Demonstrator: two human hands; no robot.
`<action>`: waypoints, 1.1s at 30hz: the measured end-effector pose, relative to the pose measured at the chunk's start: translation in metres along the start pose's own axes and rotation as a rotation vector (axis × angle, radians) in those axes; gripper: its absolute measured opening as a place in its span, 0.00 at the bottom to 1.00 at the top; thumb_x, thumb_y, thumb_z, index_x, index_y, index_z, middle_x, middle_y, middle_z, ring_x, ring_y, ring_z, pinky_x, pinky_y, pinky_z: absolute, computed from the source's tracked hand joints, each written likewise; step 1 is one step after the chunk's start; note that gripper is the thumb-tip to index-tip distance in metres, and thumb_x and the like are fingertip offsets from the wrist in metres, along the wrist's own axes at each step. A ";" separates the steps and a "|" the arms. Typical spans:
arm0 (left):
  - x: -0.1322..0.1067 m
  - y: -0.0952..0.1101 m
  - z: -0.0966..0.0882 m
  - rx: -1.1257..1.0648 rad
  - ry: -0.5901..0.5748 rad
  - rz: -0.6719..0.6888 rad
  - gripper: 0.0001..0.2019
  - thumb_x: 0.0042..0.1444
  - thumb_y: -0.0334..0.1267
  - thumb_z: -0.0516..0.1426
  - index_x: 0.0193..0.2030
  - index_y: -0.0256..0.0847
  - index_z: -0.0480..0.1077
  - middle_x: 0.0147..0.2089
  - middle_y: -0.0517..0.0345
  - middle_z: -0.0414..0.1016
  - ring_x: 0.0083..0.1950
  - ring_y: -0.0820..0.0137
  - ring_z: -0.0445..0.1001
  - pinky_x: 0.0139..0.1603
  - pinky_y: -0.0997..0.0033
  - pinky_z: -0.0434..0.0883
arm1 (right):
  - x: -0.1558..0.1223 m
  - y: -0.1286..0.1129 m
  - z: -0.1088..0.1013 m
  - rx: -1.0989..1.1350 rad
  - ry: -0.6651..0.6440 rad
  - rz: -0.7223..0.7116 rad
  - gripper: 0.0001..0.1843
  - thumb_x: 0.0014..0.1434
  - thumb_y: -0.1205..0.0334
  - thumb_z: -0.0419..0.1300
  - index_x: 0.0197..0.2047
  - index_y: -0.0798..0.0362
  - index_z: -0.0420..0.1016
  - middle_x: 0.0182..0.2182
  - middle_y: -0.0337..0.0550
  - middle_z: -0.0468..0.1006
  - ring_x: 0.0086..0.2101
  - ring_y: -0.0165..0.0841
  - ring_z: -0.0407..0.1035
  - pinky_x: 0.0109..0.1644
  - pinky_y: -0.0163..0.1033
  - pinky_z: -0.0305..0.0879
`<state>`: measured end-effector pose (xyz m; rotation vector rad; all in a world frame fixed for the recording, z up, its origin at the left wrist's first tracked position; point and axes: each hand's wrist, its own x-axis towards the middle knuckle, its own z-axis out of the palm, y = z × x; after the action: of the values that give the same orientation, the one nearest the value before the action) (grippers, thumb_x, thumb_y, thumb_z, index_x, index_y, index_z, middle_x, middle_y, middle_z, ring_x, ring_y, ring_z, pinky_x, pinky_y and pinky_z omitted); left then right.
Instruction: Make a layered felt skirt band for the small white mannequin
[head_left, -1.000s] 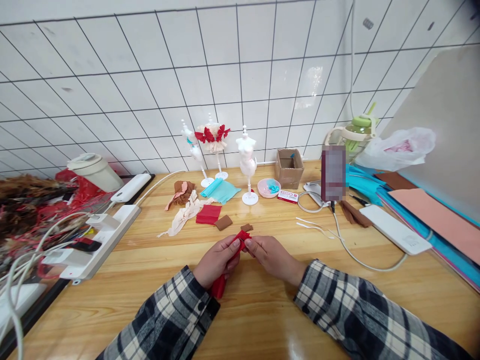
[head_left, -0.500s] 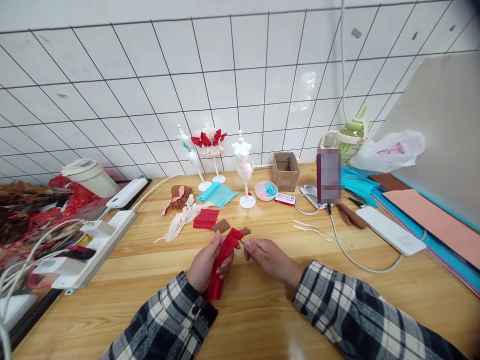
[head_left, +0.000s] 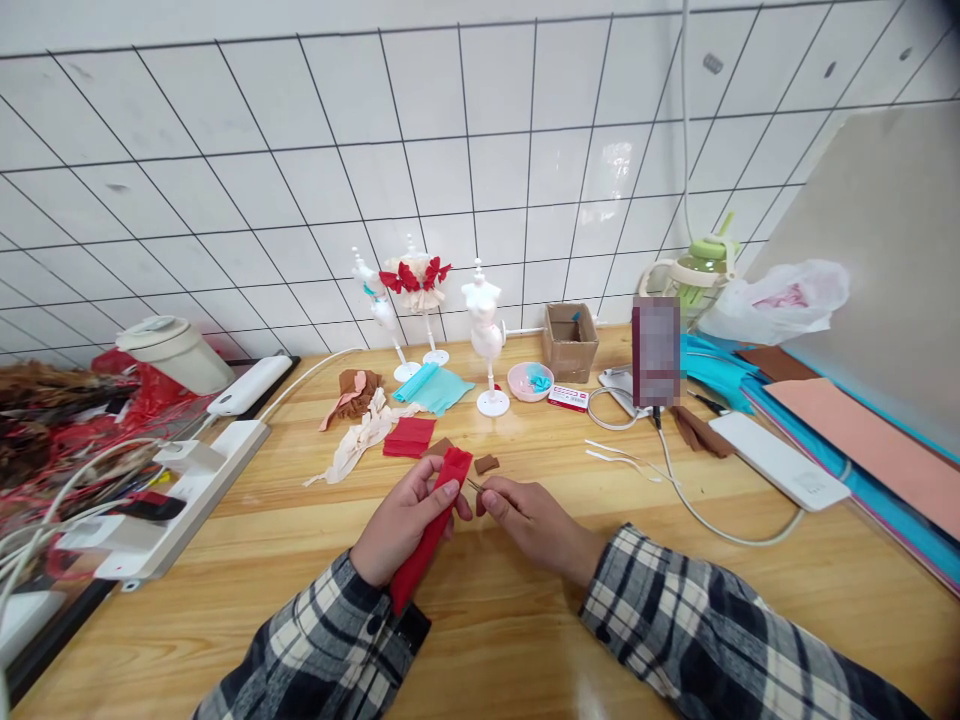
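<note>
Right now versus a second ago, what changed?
The top end of the red cloth strip has shifted left, away from the right hand, and its length now shows across the left hand, thumb on top. The right hand, earlier at that end, is off it, holding a thin tool. The bare mannequin and pink bowl stayed put.

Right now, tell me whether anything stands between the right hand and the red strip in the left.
Yes: the left hand has fingers jutting past the red strip into the gap. Above them, only the thin tool in the right hand lies between; whether its tip touches is unclear.
</note>
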<state>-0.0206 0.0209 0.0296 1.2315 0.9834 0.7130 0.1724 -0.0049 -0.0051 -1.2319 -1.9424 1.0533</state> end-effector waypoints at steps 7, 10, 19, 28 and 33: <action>0.001 0.001 0.002 0.115 -0.067 -0.054 0.18 0.57 0.52 0.55 0.41 0.38 0.64 0.28 0.59 0.75 0.21 0.77 0.65 0.22 0.78 0.61 | 0.000 0.002 0.001 0.056 0.003 0.104 0.32 0.67 0.43 0.33 0.30 0.53 0.68 0.26 0.37 0.70 0.28 0.28 0.62 0.33 0.34 0.55; 0.002 0.000 0.002 0.104 -0.021 -0.069 0.18 0.55 0.52 0.56 0.40 0.38 0.63 0.28 0.59 0.76 0.19 0.78 0.65 0.21 0.79 0.60 | 0.001 0.004 0.002 0.045 0.015 0.125 0.32 0.67 0.43 0.33 0.29 0.53 0.68 0.25 0.37 0.71 0.28 0.28 0.63 0.33 0.34 0.55; 0.003 0.000 0.006 0.072 0.012 -0.070 0.19 0.52 0.54 0.59 0.38 0.39 0.63 0.24 0.62 0.74 0.17 0.78 0.64 0.19 0.79 0.59 | 0.002 0.003 0.001 -0.053 0.018 0.146 0.32 0.67 0.44 0.33 0.28 0.52 0.68 0.27 0.39 0.73 0.30 0.31 0.66 0.35 0.35 0.56; 0.003 -0.003 0.006 0.048 0.008 -0.074 0.18 0.51 0.50 0.61 0.38 0.38 0.64 0.24 0.62 0.75 0.16 0.79 0.64 0.17 0.79 0.59 | 0.002 0.004 0.001 -0.059 0.008 0.119 0.29 0.68 0.46 0.35 0.29 0.52 0.68 0.27 0.39 0.72 0.30 0.31 0.65 0.35 0.35 0.56; 0.003 -0.004 0.007 -0.003 0.022 -0.072 0.18 0.50 0.50 0.61 0.38 0.39 0.65 0.23 0.61 0.75 0.16 0.79 0.64 0.16 0.80 0.57 | 0.003 0.006 0.002 -0.027 0.019 0.132 0.29 0.68 0.47 0.35 0.29 0.52 0.69 0.27 0.39 0.73 0.31 0.30 0.66 0.36 0.35 0.57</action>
<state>-0.0133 0.0192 0.0252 1.1824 1.0391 0.6727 0.1729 -0.0011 -0.0112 -1.3960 -1.8880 1.0798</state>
